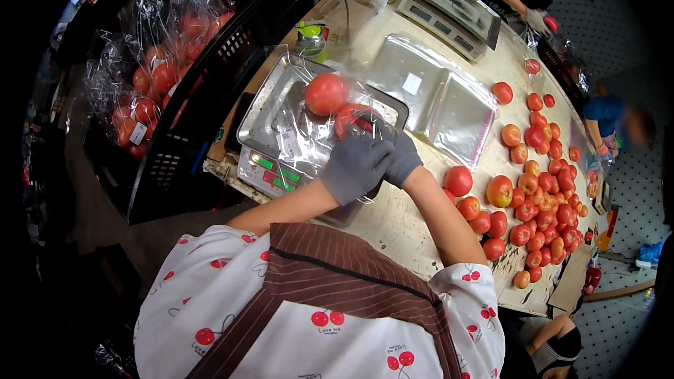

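Both my hands wear grey gloves and meet over the right side of a metal scale tray (254,123). A clear plastic bag (303,123) lies on the tray with two large red tomatoes, one tomato (326,94) fully visible, the other tomato (351,118) partly behind my fingers. My left hand (357,168) is closed at the bag's near end, knuckles up. Against it, my right hand (401,156) is also closed on the bag's end; its fingertips are mostly hidden. The scale's lit green display (284,180) shows below the tray.
Stacks of flat clear bags (456,123) lie right of the scale. Many loose tomatoes (544,203) spread over the table's right side. A black crate (186,123) of bagged tomatoes (151,91) stands left. Another scale (442,24) sits at the far side, near a co-worker's gloved hand (537,21).
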Demonstrator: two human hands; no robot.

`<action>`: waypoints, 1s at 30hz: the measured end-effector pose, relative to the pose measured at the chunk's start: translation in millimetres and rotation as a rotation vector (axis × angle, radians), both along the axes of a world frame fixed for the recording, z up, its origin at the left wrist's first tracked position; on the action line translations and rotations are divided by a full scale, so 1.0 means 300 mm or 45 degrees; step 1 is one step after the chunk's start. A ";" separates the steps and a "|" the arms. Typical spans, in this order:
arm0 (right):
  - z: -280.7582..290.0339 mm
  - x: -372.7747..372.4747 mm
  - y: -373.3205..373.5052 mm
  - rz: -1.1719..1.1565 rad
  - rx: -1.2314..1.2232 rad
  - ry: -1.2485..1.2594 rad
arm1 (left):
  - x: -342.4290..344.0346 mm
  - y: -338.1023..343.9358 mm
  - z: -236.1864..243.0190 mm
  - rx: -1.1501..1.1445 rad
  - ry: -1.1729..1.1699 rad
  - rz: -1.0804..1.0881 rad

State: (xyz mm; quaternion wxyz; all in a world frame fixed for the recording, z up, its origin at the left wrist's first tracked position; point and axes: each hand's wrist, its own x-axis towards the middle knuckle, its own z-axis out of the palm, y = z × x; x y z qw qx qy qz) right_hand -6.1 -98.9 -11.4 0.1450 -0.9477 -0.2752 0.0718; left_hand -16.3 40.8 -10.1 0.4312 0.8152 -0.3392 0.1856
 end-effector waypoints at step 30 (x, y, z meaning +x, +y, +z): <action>-0.174 -0.206 0.131 -0.729 1.081 -0.104 | -0.098 0.137 0.014 0.210 -0.087 -0.091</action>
